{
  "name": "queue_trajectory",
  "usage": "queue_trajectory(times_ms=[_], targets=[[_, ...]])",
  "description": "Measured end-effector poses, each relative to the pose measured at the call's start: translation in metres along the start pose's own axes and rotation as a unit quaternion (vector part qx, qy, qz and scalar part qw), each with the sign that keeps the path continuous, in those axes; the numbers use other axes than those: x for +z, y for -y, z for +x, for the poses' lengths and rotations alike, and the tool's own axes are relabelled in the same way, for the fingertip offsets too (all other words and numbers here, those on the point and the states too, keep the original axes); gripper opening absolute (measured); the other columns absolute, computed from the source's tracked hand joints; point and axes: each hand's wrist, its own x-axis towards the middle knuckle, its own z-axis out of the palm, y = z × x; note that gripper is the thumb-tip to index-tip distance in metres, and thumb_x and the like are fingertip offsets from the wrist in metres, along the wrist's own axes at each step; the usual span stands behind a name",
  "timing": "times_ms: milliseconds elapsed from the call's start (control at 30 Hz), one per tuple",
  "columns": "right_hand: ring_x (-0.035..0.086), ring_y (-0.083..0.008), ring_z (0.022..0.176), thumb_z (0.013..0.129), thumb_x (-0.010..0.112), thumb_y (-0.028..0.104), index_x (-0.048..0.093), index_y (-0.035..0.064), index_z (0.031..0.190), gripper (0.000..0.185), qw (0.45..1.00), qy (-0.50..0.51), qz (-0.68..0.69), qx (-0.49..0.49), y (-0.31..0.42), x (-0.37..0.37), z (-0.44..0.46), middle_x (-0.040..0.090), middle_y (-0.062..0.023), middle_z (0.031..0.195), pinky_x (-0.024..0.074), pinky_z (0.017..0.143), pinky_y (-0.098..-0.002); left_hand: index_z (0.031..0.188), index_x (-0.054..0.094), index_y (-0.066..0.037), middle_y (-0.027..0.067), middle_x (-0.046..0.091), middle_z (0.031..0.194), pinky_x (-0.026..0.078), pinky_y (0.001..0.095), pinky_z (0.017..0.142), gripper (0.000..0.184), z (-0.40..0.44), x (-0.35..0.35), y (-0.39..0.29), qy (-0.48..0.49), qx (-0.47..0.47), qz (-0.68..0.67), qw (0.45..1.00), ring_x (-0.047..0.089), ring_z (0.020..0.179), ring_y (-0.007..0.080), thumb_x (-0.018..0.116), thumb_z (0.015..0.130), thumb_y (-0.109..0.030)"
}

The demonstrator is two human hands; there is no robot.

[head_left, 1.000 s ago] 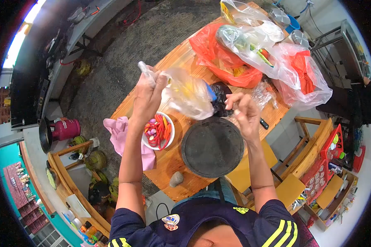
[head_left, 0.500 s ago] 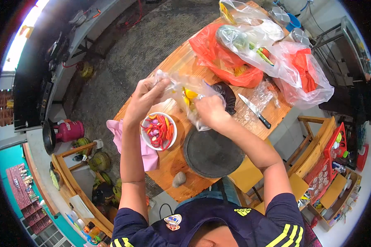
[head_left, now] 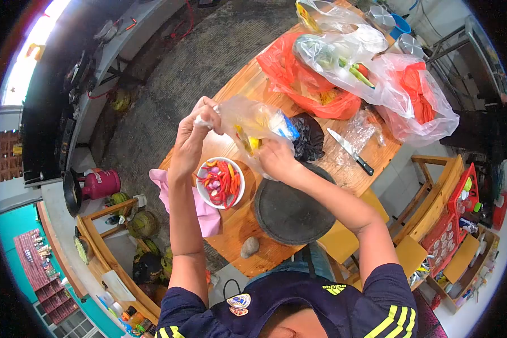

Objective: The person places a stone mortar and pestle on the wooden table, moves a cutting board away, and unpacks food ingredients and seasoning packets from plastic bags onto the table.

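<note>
Here, in the head view, the left hand is closing its fingers around the gathered edge of a clear plastic bag, lifting that end above the wooden table. The right hand is reaching in at the near side of the bag, its fingers bending in among the folds beside a yellow item; whether they are pinching it cannot be told, as the plastic and the hand are hiding the tips. The bag is hanging between the two hands, over the middle of the table, with a blue and white packet showing at its right side.

A black bag is lying just beyond the right hand. Below that hand, a dark round slab is resting near the table's edge, and a small grey stone is sitting to its left. Nearer the left forearm, a white bowl is holding red chilies and purple shallots, while a pink cloth is lying partly under the forearm. To the right, a knife is lying beside crumpled clear wrap. Farther up, an orange bag and a clear bag of vegetables are crowding the far end.
</note>
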Motion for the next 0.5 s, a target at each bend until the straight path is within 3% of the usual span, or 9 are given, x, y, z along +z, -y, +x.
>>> queue_trajectory(times_ms=[100,200,300,333,433,467,500], targets=[[0.062,-0.0347,0.083,0.078,0.058,0.009,0.065,0.0043,0.086,0.012,0.986,0.119,0.055,0.104,0.009,-0.025,0.018,0.062,-0.0199,0.084,0.0488,0.070,-0.0447,0.085,0.053,-0.006,0.0015,0.050,0.092,0.041,0.0254,0.076,0.033,0.002,0.013,-0.008,-0.034,0.001,0.002,0.999,0.048,0.087,0.0092,0.051,0.099,-0.035],[0.060,-0.0404,0.083,0.086,0.052,0.010,0.063,0.0022,0.091,0.014,0.953,0.171,0.128,0.215,0.013,-0.044,0.047,0.061,-0.0233,0.087,0.0477,0.072,-0.0472,0.086,0.055,-0.005,0.0020,0.054,0.097,0.043,0.0252,0.081,0.032,0.005,0.022,-0.016,-0.094,-0.015,0.009,0.995,0.052,0.092,0.0095,0.055,0.097,-0.035],[0.060,-0.0434,0.079,0.091,0.048,0.018,0.061,-0.0026,0.088,0.025,0.963,0.012,0.204,0.178,-0.015,-0.013,0.062,0.060,-0.0281,0.082,0.0466,0.069,-0.0521,0.093,0.054,-0.005,0.0033,0.057,0.105,0.046,0.0263,0.085,0.031,0.004,0.012,-0.006,-0.091,-0.038,-0.040,0.994,0.056,0.097,0.0110,0.059,0.095,-0.036],[0.060,-0.0445,0.081,0.094,0.045,0.019,0.060,-0.0030,0.089,0.027,0.961,0.034,0.190,0.199,-0.018,-0.018,0.074,0.061,-0.0287,0.086,0.0464,0.070,-0.0521,0.105,0.053,-0.006,0.0044,0.058,0.112,0.047,0.0294,0.088,0.034,0.004,0.009,-0.002,-0.080,-0.039,-0.030,0.996,0.058,0.099,0.0118,0.056,0.095,-0.038],[0.060,-0.0442,0.081,0.094,0.044,0.019,0.059,-0.0039,0.093,0.027,0.956,0.054,0.191,0.217,-0.034,-0.014,0.100,0.061,-0.0294,0.087,0.0467,0.072,-0.0515,0.115,0.051,-0.008,0.0040,0.056,0.113,0.048,0.0310,0.086,0.040,0.001,0.010,0.007,-0.095,-0.085,-0.084,0.988,0.058,0.099,0.0115,0.050,0.095,-0.042],[0.061,-0.0434,0.079,0.094,0.044,0.019,0.058,-0.0037,0.098,0.027,0.951,0.017,0.234,0.202,-0.035,-0.019,0.104,0.061,-0.0282,0.085,0.0467,0.073,-0.0513,0.130,0.048,-0.007,0.0039,0.054,0.116,0.047,0.0304,0.085,0.051,-0.002,0.012,0.016,-0.092,-0.058,-0.132,0.985,0.058,0.093,0.0113,0.044,0.093,-0.043],[0.060,-0.0419,0.083,0.094,0.046,0.017,0.057,-0.0020,0.104,0.024,0.930,0.055,0.276,0.235,-0.034,-0.023,0.107,0.061,-0.0259,0.091,0.0466,0.076,-0.0489,0.134,0.045,-0.008,0.0040,0.053,0.117,0.047,0.0303,0.083,0.055,-0.002,0.010,0.019,-0.084,-0.073,-0.124,0.986,0.058,0.091,0.0118,0.044,0.092,-0.044]])
